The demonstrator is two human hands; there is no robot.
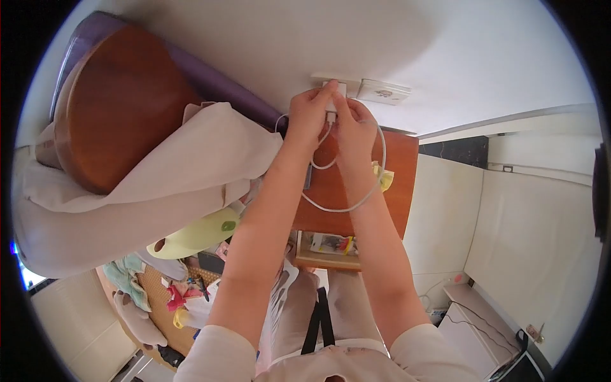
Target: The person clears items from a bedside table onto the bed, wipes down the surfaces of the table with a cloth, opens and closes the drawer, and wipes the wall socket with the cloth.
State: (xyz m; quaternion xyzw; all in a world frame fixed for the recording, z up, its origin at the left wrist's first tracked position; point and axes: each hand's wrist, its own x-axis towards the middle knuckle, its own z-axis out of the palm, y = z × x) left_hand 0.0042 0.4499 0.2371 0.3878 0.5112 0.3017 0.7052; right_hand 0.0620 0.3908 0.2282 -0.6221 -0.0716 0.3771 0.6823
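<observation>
My left hand (310, 114) and my right hand (356, 124) meet at the wall, their fingers closed on a white charger (340, 88) from both sides. The charger sits against a wall plate, mostly behind my fingers. A white cable plug (331, 118) comes out of its lower end. From it a white cable (384, 153) loops round my right wrist and over the wooden table. Just right of my hands is a second wall plate (384, 91).
Below my hands stands a wooden table (331, 197) with an open drawer (328, 260) holding small packets. A yellow wrapper (386, 176) lies on the tabletop. At left are a beige sofa (140, 223) and a round wooden panel (127, 108). Clutter covers a woven mat (153, 290).
</observation>
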